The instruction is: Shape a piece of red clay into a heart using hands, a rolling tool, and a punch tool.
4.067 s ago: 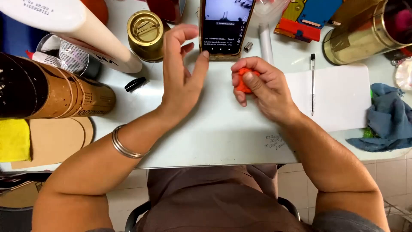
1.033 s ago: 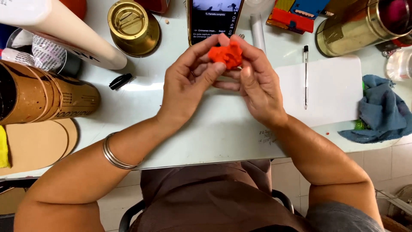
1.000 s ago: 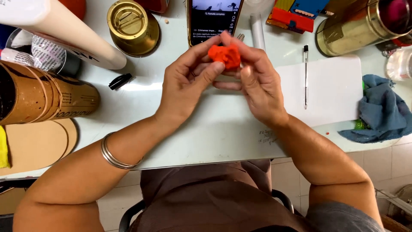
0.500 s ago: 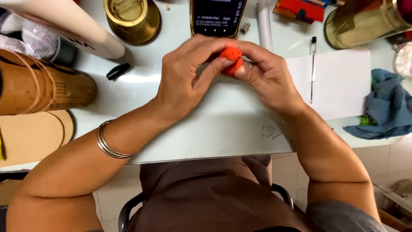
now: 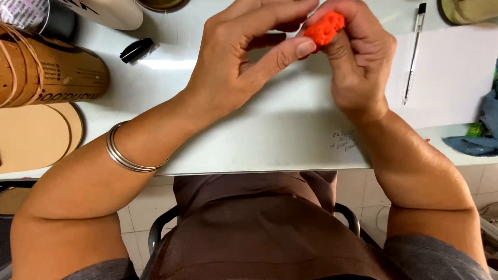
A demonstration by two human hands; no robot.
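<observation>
I have the orange lump (image 5: 324,28) pinched up near the top of the frame, a little right of centre, held above the white table (image 5: 270,140) and not touching it. My right hand (image 5: 358,62) holds most of it: the fingers curl round the lump and press it from behind and below. My left hand (image 5: 244,62) comes in from the left, thumb stretched out so its tip rests against the lump's lower left edge, the other fingers bent over the top. So both hands are closed on the one lump, and neither is flat or spread.

What could go wrong, as I judge it: the lump looks soft and crumbly at its surface, so a hard squeeze from my left thumb could tear a piece off or flatten it unevenly. If my right fingers slacken while the thumb pushes, it may slip out and drop onto the table, or roll toward the near edge and fall into my lap.

The paper (image 5: 441,78) and the pen (image 5: 413,52) lie just to the right of my right hand; a dropped lump could smear the sheet, and a swing of that wrist could knock the pen. The black cap (image 5: 136,49) at upper left is well apart, as are the cork rolls (image 5: 46,72).
</observation>
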